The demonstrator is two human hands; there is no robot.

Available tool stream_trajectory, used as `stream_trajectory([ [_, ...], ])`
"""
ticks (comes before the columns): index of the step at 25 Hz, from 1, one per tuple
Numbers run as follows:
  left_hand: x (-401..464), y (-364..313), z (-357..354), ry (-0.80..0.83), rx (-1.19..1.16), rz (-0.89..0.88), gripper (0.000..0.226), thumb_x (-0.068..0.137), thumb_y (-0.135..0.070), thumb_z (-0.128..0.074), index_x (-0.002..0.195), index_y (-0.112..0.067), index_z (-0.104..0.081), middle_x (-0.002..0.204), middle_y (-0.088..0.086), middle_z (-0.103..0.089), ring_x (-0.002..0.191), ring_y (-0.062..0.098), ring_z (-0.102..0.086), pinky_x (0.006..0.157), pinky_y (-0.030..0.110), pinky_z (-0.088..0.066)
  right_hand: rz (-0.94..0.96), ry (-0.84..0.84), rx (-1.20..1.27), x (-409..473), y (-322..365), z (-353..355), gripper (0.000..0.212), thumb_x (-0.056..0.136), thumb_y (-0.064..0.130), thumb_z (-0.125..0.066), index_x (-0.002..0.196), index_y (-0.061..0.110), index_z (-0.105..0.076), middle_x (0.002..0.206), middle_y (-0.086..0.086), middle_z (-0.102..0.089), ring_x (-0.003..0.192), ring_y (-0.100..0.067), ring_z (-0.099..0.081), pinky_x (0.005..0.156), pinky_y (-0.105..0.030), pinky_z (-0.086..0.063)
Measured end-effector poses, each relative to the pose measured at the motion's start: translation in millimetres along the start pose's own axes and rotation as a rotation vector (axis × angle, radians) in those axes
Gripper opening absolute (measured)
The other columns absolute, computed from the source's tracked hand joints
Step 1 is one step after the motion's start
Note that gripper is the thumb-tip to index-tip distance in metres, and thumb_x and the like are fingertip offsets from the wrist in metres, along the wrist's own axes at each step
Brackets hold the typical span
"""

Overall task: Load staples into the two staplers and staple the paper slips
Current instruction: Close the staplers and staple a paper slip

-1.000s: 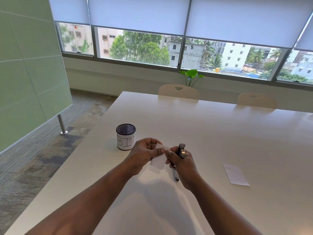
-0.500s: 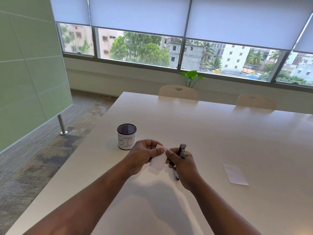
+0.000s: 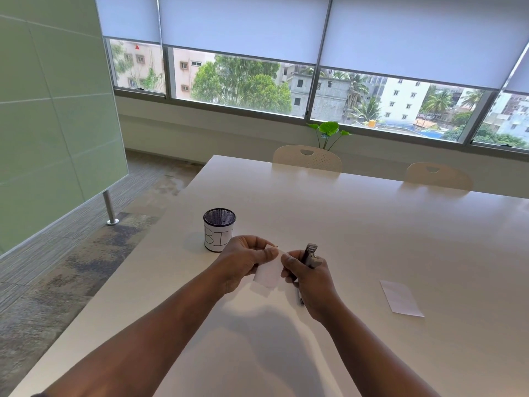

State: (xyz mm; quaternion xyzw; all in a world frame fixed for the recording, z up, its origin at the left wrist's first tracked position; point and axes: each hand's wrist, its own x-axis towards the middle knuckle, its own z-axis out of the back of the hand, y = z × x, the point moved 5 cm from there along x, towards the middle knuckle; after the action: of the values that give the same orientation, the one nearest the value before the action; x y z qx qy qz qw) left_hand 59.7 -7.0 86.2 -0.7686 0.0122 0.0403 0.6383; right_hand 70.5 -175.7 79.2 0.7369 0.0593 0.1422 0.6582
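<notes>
bin (image 3: 219, 230) on table (image 3: 372, 224) left of held slip (image 3: 267, 272); second slip (image 3: 400, 296) right; possibly a pen (image 3: 300, 298) under right hand (image 3: 312, 275).

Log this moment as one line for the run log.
left hand: pinches paper slip | right hand: grips stapler | spare slip: flat on table

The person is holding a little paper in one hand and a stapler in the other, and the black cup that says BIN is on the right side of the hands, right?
Not quite. The head view shows the BIN cup on the left of the hands, beyond the left hand. The rest is right: that hand pinches the paper slip, and the right hand grips the stapler.
</notes>
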Motion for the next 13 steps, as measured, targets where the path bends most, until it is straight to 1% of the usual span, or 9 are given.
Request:
stream_trajectory([
  [1, 0.2, 0.6, 0.0, -0.004, -0.009, 0.015, 0.006, 0.081, -0.013, -0.082, 0.085, -0.011, -0.077, 0.093, 0.013, -0.079, 0.084, 0.024, -0.076, 0.075, 0.035, -0.063, 0.015, -0.011, -0.008, 0.1, 0.5, 0.3, 0.018, 0.094, 0.013, -0.068, 0.076, 0.012, -0.073, 0.065, -0.006, -0.064, 0.058, -0.013, -0.055, 0.056, -0.021, -0.045],
  [3, 1.2, 1.7, 1.2, -0.017, -0.017, 0.047, 0.017, 0.076, -0.022, -0.084, 0.087, -0.011, -0.076, 0.095, 0.013, -0.079, 0.085, 0.024, -0.076, 0.076, 0.036, -0.063, 0.036, -0.03, -0.023, -0.1, 0.2, 0.3, 0.017, 0.093, 0.013, -0.068, 0.076, 0.01, -0.071, 0.064, -0.005, -0.064, 0.059, -0.013, -0.055, 0.056, -0.021, -0.046],
  [5, 2.1, 3.9, 2.7, -0.016, -0.021, 0.074, 0.029, 0.068, -0.03, -0.085, 0.087, -0.011, -0.075, 0.096, 0.013, -0.079, 0.083, 0.022, -0.077, 0.072, 0.035, -0.062, 0.043, -0.047, -0.036, -0.9, -1.0, -0.4, 0.019, 0.094, 0.012, -0.068, 0.075, 0.01, -0.07, 0.064, -0.005, -0.064, 0.059, -0.013, -0.056, 0.056, -0.02, -0.046],
  [7, 2.3, 6.3, 2.7, -0.012, -0.058, 0.087, 0.033, 0.066, -0.032, -0.085, 0.088, -0.01, -0.074, 0.095, 0.012, -0.079, 0.081, 0.021, -0.077, 0.068, 0.033, -0.062, 0.046, -0.056, -0.043, -1.2, -0.9, -2.4, 0.02, 0.095, 0.01, -0.067, 0.075, 0.009, -0.069, 0.064, -0.005, -0.064, 0.059, -0.013, -0.056, 0.055, -0.02, -0.046],
  [10, 1.6, 8.2, 3.4, -0.027, -0.105, 0.06, 0.029, 0.073, -0.034, -0.081, 0.09, -0.012, -0.074, 0.095, 0.011, -0.079, 0.08, 0.019, -0.075, 0.07, 0.034, -0.062, 0.059, -0.08, -0.049, -1.5, 1.6, -5.2, 0.02, 0.095, 0.007, -0.067, 0.074, 0.007, -0.068, 0.064, -0.006, -0.063, 0.059, -0.014, -0.056, 0.056, -0.021, -0.046],
  [13, -0.4, 6.5, 4.4, -0.003, -0.095, 0.005, 0.007, 0.086, -0.017, -0.076, 0.091, -0.013, -0.077, 0.097, 0.009, -0.08, 0.083, 0.016, -0.076, 0.07, 0.03, -0.06, 0.067, -0.1, -0.067, -3.9, 2.8, -6.5, 0.024, 0.095, 0.007, -0.067, 0.071, 0.011, -0.068, 0.063, -0.005, -0.063, 0.06, -0.014, -0.056, 0.056, -0.022, -0.047],
])
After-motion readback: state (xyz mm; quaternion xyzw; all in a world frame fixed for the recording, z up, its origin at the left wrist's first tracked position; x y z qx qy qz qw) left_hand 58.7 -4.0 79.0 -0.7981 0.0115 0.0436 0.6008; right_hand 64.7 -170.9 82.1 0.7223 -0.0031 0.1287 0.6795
